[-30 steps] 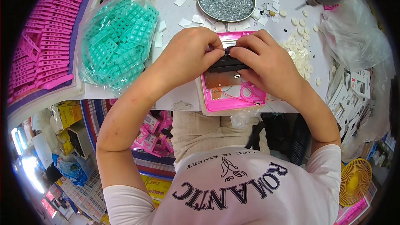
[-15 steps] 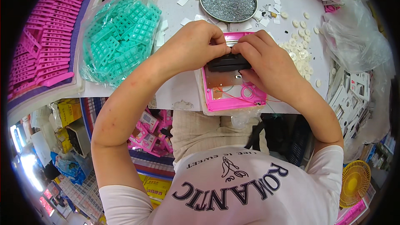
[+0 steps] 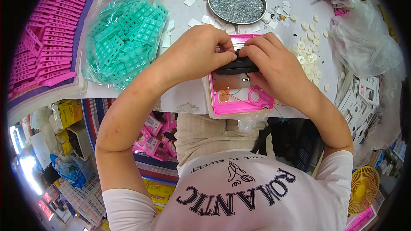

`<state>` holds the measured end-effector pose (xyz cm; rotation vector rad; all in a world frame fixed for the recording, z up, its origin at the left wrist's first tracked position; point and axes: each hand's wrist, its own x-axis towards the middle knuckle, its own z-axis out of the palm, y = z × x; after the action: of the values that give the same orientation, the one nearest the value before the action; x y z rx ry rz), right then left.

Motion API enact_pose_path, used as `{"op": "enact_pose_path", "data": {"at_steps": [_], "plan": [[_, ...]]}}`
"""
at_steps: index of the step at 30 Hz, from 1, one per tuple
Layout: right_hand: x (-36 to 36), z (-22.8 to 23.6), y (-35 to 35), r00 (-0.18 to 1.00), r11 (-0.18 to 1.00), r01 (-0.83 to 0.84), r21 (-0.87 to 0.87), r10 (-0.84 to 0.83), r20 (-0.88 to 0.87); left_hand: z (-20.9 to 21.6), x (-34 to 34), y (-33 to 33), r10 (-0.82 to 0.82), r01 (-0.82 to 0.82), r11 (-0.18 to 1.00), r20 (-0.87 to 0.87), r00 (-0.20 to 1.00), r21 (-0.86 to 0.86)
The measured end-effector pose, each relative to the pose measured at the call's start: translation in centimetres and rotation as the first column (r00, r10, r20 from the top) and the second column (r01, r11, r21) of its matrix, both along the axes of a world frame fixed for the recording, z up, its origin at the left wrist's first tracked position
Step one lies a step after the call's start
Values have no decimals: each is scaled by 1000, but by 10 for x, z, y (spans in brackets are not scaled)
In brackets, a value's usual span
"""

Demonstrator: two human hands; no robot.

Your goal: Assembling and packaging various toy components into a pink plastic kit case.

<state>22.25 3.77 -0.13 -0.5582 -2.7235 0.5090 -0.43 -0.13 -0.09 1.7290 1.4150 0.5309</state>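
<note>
A small black rectangular plastic part [image 3: 240, 65] sits across the upper half of an open pink plastic casing [image 3: 239, 102] at the near edge of a white table [image 3: 188, 98]. The left hand [image 3: 195, 53] and right hand [image 3: 274, 64] pinch this part from either side, fingers curled tight. Behind stands a round metal tray of screws [image 3: 236, 1]; a clear bag of teal keypads [image 3: 124, 38] lies left.

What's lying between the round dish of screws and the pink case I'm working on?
Small white paper scraps on the table, between round dish and pink case, in the head view.
</note>
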Motion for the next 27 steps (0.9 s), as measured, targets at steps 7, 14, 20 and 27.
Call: {"op": "enact_pose_path", "data": {"at_steps": [7,14,20,27], "plan": [[1,-6,6,1000,1000,-17,-8,17,-21,-14,-6,-4,-64,52,984,69,996,169],[4,-7,7,1000,1000,-17,26,18,-24,-26,-4,-3,-78,48,972,123,989,230],[2,0,-1,1000,995,1,103,-2,14,-20,0,-4,-61,61,947,-8,998,316],[-3,5,-10,997,982,25,185,-39,70,-13,-1,8,60,-50,990,71,996,-133]]}}
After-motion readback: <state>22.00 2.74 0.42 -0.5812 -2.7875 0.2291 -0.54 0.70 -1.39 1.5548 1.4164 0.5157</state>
